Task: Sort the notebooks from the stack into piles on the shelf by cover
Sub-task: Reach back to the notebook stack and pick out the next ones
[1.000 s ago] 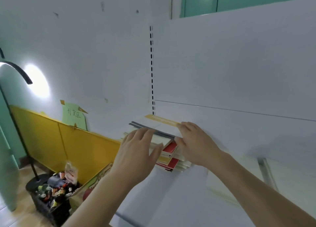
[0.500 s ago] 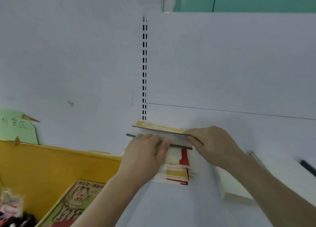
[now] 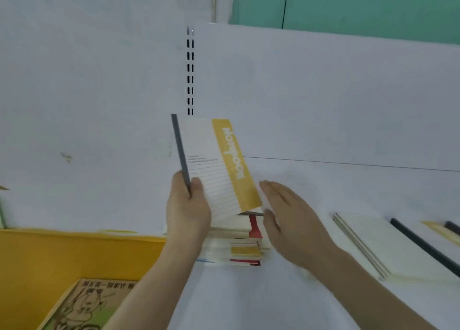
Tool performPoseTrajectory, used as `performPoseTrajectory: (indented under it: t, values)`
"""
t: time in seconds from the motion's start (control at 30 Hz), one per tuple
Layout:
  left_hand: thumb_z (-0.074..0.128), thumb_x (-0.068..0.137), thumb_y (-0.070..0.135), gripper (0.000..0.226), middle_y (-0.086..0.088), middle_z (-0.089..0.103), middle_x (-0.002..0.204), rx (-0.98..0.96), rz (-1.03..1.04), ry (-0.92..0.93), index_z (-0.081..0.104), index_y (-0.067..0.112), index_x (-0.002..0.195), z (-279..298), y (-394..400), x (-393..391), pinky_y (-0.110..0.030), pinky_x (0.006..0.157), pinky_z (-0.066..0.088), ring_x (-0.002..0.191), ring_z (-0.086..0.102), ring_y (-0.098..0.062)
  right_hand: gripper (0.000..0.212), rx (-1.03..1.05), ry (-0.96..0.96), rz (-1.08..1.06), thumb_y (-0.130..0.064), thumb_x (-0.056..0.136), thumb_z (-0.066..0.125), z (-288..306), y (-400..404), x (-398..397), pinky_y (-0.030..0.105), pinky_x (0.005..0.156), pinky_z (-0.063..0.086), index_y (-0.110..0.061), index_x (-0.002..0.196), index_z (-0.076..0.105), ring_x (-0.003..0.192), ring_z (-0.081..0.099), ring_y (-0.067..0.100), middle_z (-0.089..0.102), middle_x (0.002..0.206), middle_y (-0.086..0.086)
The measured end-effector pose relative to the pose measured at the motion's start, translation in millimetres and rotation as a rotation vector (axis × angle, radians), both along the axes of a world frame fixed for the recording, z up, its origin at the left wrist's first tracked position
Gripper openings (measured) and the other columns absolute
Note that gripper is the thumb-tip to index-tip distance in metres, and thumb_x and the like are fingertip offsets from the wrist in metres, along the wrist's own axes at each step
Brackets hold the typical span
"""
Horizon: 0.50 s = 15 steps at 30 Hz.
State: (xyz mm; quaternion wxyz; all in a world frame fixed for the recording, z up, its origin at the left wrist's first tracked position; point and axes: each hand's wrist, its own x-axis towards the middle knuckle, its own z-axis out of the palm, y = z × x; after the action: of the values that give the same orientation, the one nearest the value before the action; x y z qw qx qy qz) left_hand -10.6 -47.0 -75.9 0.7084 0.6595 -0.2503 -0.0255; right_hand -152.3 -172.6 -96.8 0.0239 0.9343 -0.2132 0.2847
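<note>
Change: half a second ago the top notebook lay flat on the stack under both your hands. Now your left hand has lifted it up, and your right hand has let go.
Left hand: your left hand point(image 3: 188, 205) grips the notebook point(image 3: 214, 165) by its dark gray spine, thumb on the front.
Notebook: it stands almost upright above the stack, tilted a little. It has a cream cover with lines and a yellow band with white letters.
Right hand: your right hand point(image 3: 288, 220) is flat, fingers straight, holding nothing. It is just to the right of the stack.
Stack: the stack point(image 3: 236, 245) sits on the white shelf point(image 3: 323, 188), against the left end. You can see red and yellow edges in it.
Piles: right of the stack lies a cream pile point(image 3: 380, 242) with a dark spine. Farther right a second pile point(image 3: 445, 229) peeks in at the edge.
Left of the stack: a yellow board point(image 3: 74, 252), and a cartoon picture box point(image 3: 84, 304) below it.
</note>
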Motion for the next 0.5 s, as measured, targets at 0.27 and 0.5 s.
performPoseTrajectory:
  t: [0.27, 0.5]
  values:
    - [0.037, 0.107, 0.025, 0.015, 0.012, 0.062, 0.096, 0.113, -0.022, -0.030, 0.051, 0.029, 0.111, -7.4, 20.8, 20.2, -0.032, 0.066, 0.045, 0.087, 0.057, -0.011, 0.038, 0.000, 0.249, 0.133, -0.022, 0.098, 0.041, -12.8, -39.5, 23.7, 0.031, 0.100, 0.044, -0.023, 0.134, 0.055, 0.121, 0.055, 0.021, 0.058, 0.134, -0.004]
    - [0.035, 0.107, 0.025, 0.017, 0.017, 0.058, 0.099, 0.035, 0.055, 0.013, 0.047, 0.033, 0.116, -1.4, 29.2, 28.2, -0.035, 0.069, 0.044, 0.089, 0.054, -0.007, 0.030, -0.216, -0.025, -0.139, -0.043, 0.100, 0.043, 17.6, -46.8, 6.2, 0.028, 0.054, 0.044, -0.024, 0.088, 0.063, 0.058, 0.059, 0.019, 0.062, 0.065, -0.005]
